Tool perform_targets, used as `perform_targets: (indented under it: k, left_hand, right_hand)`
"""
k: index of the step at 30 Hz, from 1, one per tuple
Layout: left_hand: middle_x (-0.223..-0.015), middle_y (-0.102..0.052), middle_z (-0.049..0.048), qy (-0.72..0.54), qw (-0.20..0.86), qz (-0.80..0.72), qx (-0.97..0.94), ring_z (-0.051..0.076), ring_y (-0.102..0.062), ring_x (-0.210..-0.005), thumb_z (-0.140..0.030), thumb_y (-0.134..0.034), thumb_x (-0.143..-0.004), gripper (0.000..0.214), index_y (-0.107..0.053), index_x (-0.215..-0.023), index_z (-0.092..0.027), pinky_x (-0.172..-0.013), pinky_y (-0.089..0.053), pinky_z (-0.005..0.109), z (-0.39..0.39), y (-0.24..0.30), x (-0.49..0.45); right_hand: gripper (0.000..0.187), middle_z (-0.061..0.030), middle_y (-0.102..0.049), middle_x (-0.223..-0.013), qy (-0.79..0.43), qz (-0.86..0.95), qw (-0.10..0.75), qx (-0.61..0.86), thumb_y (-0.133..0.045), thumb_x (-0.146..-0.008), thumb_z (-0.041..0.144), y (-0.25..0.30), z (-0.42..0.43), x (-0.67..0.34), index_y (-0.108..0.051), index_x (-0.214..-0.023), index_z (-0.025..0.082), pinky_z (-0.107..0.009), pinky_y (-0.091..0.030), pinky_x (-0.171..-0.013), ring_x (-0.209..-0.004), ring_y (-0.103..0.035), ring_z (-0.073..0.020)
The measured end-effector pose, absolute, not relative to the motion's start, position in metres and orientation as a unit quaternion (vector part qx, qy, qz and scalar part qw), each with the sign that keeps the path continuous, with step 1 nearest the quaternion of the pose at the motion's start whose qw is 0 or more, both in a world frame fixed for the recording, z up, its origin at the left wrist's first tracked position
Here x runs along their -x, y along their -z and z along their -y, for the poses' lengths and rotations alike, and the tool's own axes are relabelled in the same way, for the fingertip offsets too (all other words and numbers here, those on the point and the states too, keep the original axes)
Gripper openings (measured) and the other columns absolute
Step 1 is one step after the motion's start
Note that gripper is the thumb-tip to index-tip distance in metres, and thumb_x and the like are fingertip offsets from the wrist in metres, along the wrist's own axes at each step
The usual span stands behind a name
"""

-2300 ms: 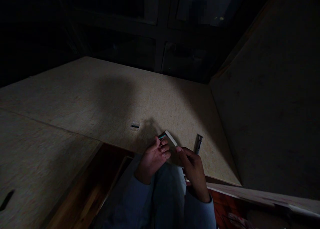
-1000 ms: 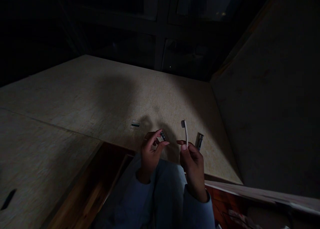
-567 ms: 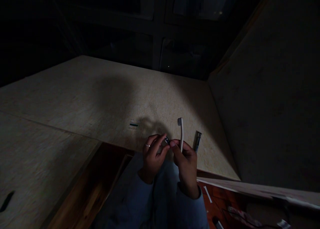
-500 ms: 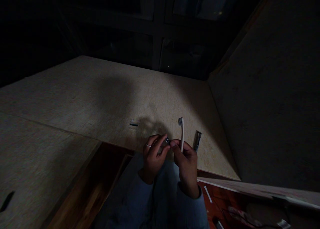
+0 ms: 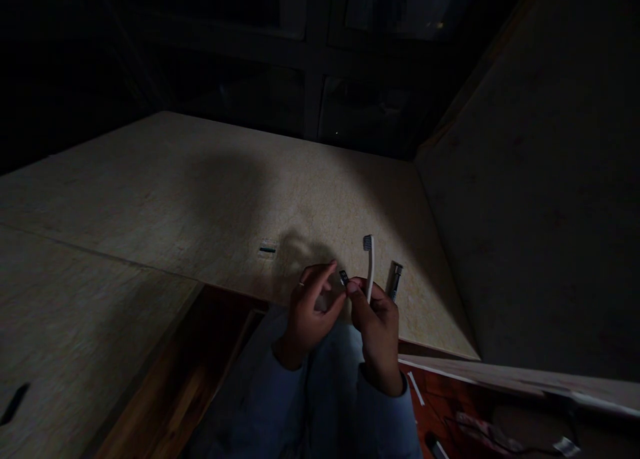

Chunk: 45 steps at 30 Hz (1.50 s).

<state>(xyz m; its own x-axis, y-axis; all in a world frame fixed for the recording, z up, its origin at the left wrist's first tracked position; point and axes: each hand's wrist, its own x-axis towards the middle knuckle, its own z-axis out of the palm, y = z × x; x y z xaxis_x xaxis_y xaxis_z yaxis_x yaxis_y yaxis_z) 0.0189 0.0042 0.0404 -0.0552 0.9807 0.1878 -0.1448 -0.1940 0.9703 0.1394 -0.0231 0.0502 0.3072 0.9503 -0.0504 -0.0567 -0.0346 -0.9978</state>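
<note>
My right hand (image 5: 374, 312) pinches a small black piece with light marks (image 5: 343, 277) between thumb and forefinger; its exact kind is too dim to tell. The same hand also grips a white toothbrush (image 5: 371, 262), which stands up between the fingers with its dark-bristled head at the top. Just left of the black piece is my left hand (image 5: 313, 305), a ring on one finger. Its thumb and fingers are apart, with nothing between them. Beyond the right hand a dark, slim cylinder with a shiny end (image 5: 396, 279) lies on the pale surface.
A small clear packet with a dark strip (image 5: 267, 249) lies on the pale tabletop (image 5: 310, 185). A dark flat object (image 5: 15, 403) is at the far left. To the right rises a wall panel (image 5: 540, 232). Below right, a white strip (image 5: 415, 388) lies on a reddish surface.
My left hand has let go of the small black piece and its fingers have spread. My right hand, with the piece and toothbrush, has shifted slightly right.
</note>
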Motion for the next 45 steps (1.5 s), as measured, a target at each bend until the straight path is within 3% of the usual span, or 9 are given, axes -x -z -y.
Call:
perform_targets:
  k: [3,7,12,23,27,30,34,40,45]
  left_hand:
    - [-0.103,-0.068,0.0095,-0.572,0.584,-0.4,-0.414,0.013,-0.06,-0.076,-0.018,-0.083,-0.068,0.056,-0.069,-0.122,-0.018,-0.076,-0.05,0.026,-0.009,-0.04,-0.015]
    - [-0.083,-0.068,0.0119,-0.404,0.785,-0.338,-0.325,0.014,-0.06,-0.057,-0.059,-0.068,-0.08,0.054,-0.071,-0.099,-0.009,-0.047,-0.044,0.024,-0.018,-0.031,-0.007]
    - [-0.071,-0.063,0.0075,-0.32,0.84,-0.296,-0.323,0.011,-0.053,-0.047,-0.079,-0.06,-0.075,0.068,-0.066,-0.079,-0.011,-0.036,-0.036,0.02,-0.018,-0.028,-0.008]
    - [-0.067,-0.053,0.0018,-0.311,0.892,-0.234,-0.229,0.005,-0.045,-0.047,-0.061,-0.067,-0.084,0.053,-0.064,-0.078,-0.009,-0.039,-0.03,0.018,-0.015,-0.026,-0.01]
    - [-0.069,-0.047,-0.001,-0.39,0.891,-0.21,-0.099,0.004,-0.04,-0.047,-0.05,-0.063,-0.092,0.042,-0.066,-0.089,-0.008,-0.04,-0.03,0.016,-0.017,-0.027,-0.017]
    - [-0.073,-0.048,-0.0007,-0.422,0.885,-0.192,-0.042,0.003,-0.041,-0.05,-0.045,-0.055,-0.098,0.041,-0.066,-0.101,-0.006,-0.041,-0.034,0.015,-0.019,-0.025,-0.019]
    - [-0.076,-0.049,-0.0003,-0.449,0.871,-0.199,-0.01,0.003,-0.04,-0.051,-0.044,-0.05,-0.1,0.04,-0.065,-0.098,-0.008,-0.044,-0.036,0.015,-0.021,-0.023,-0.018]
    - [-0.071,-0.048,-0.002,-0.456,0.864,-0.212,0.032,0.002,-0.039,-0.049,-0.04,-0.055,-0.099,0.037,-0.065,-0.107,-0.006,-0.045,-0.037,0.015,-0.022,-0.025,-0.018]
    - [-0.075,-0.052,-0.0004,-0.449,0.88,-0.153,0.041,0.003,-0.042,-0.05,-0.04,-0.052,-0.099,0.037,-0.065,-0.101,-0.005,-0.045,-0.037,0.016,-0.021,-0.022,-0.016]
  right_hand:
    - [0.034,0.002,-0.049,-0.059,-0.397,0.42,0.564,0.59,-0.066,-0.087,0.049,-0.049,0.024,-0.146,-0.069,-0.09,0.016,-0.025,-0.042,-0.061,-0.063,-0.051,-0.0147]
    - [0.031,-0.004,-0.067,-0.083,-0.363,0.484,0.525,0.599,-0.062,-0.092,0.046,-0.049,0.025,-0.155,-0.071,-0.091,0.016,-0.026,-0.047,-0.071,-0.078,-0.062,-0.0178]
    - [0.03,-0.0026,-0.069,-0.076,-0.397,0.554,0.474,0.557,-0.056,-0.096,0.042,-0.055,0.028,-0.158,-0.071,-0.088,0.017,-0.025,-0.046,-0.066,-0.069,-0.062,-0.0155]
    - [0.031,-0.0062,-0.071,-0.087,-0.356,0.545,0.5,0.571,-0.061,-0.093,0.045,-0.056,0.029,-0.161,-0.073,-0.102,0.019,-0.029,-0.051,-0.075,-0.084,-0.066,-0.0212]
    - [0.04,-0.0036,-0.063,-0.073,-0.34,0.532,0.504,0.589,-0.054,-0.096,0.051,-0.063,0.033,-0.157,-0.072,-0.111,0.019,-0.029,-0.048,-0.065,-0.063,-0.055,-0.0165]
    - [0.047,-0.0009,-0.055,-0.064,-0.363,0.528,0.475,0.603,-0.044,-0.099,0.054,-0.067,0.036,-0.157,-0.072,-0.106,0.018,-0.027,-0.041,-0.058,-0.054,-0.046,-0.0137]
    - [0.048,-0.0016,-0.058,-0.065,-0.374,0.543,0.427,0.619,-0.046,-0.099,0.056,-0.063,0.035,-0.158,-0.073,-0.095,0.016,-0.026,-0.037,-0.057,-0.06,-0.052,-0.0146]
    - [0.047,-0.0038,-0.07,-0.084,-0.443,0.574,0.357,0.588,-0.048,-0.098,0.055,-0.057,0.031,-0.159,-0.075,-0.101,0.016,-0.025,-0.041,-0.066,-0.074,-0.061,-0.0166]
    - [0.052,-0.0034,-0.069,-0.075,-0.411,0.553,0.36,0.629,-0.05,-0.095,0.059,-0.055,0.031,-0.163,-0.076,-0.094,0.015,-0.025,-0.041,-0.063,-0.068,-0.059,-0.0165]
